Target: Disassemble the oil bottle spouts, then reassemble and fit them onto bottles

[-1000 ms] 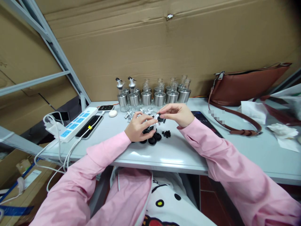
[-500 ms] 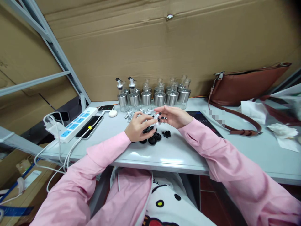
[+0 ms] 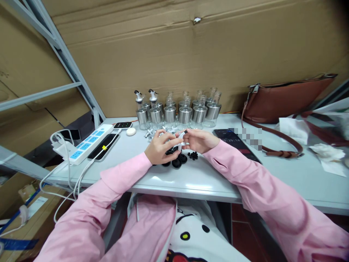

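Between my two hands is a small white pourer spout with a black tip [image 3: 182, 137]. My left hand [image 3: 160, 148] has its fingers curled round the spout from the left. From the right, my right hand [image 3: 201, 141] has its fingers closed on the same piece, partly hidden behind it. Several round black stoppers [image 3: 176, 163] lie under my left fingers. Beside them is a small heap of tiny black parts [image 3: 193, 155]. Behind my hands lie loose white and clear spout pieces [image 3: 148, 134], partly covered by my left hand.
Glass bottles with steel sleeves [image 3: 185, 114] stand in rows at the back; two front ones carry pourers [image 3: 153, 95]. Left are a power strip [image 3: 91, 143], a phone [image 3: 105, 145] with cables and a white round case [image 3: 131, 131]. Right are a dark tablet [image 3: 237, 143] and a brown bag [image 3: 286, 100].
My right hand has moved slightly left and down, and its fingers have closed in on the spout. My left hand has stayed almost in place.
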Action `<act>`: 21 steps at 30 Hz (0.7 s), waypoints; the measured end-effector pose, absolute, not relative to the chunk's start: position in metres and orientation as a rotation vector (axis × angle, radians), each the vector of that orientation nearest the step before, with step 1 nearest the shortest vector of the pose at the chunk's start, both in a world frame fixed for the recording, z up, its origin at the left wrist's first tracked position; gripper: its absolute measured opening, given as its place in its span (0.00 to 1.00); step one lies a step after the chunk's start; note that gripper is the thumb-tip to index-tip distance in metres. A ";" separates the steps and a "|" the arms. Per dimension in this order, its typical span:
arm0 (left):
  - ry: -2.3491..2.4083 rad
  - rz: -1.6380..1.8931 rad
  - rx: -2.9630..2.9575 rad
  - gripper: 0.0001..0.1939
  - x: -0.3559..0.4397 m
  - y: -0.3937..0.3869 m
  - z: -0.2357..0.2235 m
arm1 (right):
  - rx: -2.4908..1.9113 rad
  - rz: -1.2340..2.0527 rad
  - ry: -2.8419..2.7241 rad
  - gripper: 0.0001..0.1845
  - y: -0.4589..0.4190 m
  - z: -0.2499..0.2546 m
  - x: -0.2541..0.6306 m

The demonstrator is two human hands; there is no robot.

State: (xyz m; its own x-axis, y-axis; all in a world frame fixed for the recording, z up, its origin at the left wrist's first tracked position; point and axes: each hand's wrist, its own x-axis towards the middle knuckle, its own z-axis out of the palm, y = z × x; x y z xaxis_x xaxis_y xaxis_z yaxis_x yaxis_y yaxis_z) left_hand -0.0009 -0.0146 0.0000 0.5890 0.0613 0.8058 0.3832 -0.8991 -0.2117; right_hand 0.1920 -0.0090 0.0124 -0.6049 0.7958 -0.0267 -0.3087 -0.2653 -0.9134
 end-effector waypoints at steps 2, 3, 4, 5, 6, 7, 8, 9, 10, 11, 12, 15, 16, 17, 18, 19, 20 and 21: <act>-0.348 -1.226 -2.455 0.15 -0.001 -0.015 0.000 | -0.640 1.960 -1.228 0.11 -0.010 0.012 0.192; -0.344 -1.226 -2.457 0.15 -0.001 -0.015 0.000 | -0.638 1.969 -1.225 0.11 -0.010 0.012 0.192; -0.341 -1.224 -2.458 0.15 -0.001 -0.015 0.000 | -0.639 1.972 -1.225 0.11 -0.010 0.012 0.191; -0.339 -1.223 -2.459 0.15 -0.001 -0.015 0.000 | -0.641 1.972 -1.225 0.11 -0.010 0.012 0.191; -0.338 -1.221 -2.459 0.15 -0.001 -0.015 0.000 | -0.644 1.968 -1.225 0.11 -0.010 0.012 0.191; -0.338 -1.219 -2.456 0.15 -0.001 -0.015 0.001 | -0.647 1.963 -1.224 0.10 -0.010 0.012 0.191; -0.337 -1.218 -2.453 0.14 -0.001 -0.015 0.001 | -0.648 1.955 -1.223 0.10 -0.011 0.012 0.190; -0.334 -1.218 -2.449 0.14 -0.001 -0.014 0.001 | -0.647 1.949 -1.223 0.10 -0.011 0.012 0.190; -0.330 -1.219 -2.446 0.14 -0.001 -0.014 0.001 | -0.645 1.944 -1.227 0.10 -0.011 0.012 0.189; -0.327 -1.217 -2.445 0.14 -0.001 -0.014 0.001 | -0.642 1.939 -1.235 0.10 -0.012 0.012 0.189; -0.324 -1.215 -2.447 0.14 -0.001 -0.014 0.001 | -0.639 1.933 -1.245 0.10 -0.012 0.012 0.188; -0.323 -1.209 -2.456 0.15 -0.001 -0.014 0.001 | -0.620 1.927 -1.274 0.10 -0.013 0.012 0.188; -0.321 -1.207 -2.459 0.15 -0.001 -0.014 0.001 | -0.610 1.928 -1.277 0.10 -0.013 0.012 0.188; -0.320 -1.204 -2.462 0.15 -0.001 -0.014 0.000 | -0.599 1.932 -1.276 0.10 -0.012 0.012 0.188; -0.322 -1.199 -2.466 0.15 -0.001 -0.014 0.000 | -0.591 1.933 -1.275 0.10 -0.012 0.011 0.188; -0.326 -1.192 -2.472 0.15 -0.001 -0.014 0.000 | -0.586 1.931 -1.275 0.10 -0.012 0.011 0.187; -0.334 -1.185 -2.478 0.15 -0.001 -0.014 -0.001 | -0.586 1.925 -1.279 0.10 -0.012 0.011 0.187; -0.345 -1.178 -2.485 0.14 -0.001 -0.013 -0.001 | -0.590 1.916 -1.286 0.10 -0.012 0.011 0.187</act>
State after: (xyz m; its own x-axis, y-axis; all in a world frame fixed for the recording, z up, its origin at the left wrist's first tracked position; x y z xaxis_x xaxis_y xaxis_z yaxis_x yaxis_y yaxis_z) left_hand -0.0015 -0.0134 -0.0013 0.6212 0.0619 0.7812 0.3690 -0.9026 -0.2218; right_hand 0.1871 -0.0120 0.0110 -0.6191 0.7848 0.0283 -0.3238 -0.2222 -0.9197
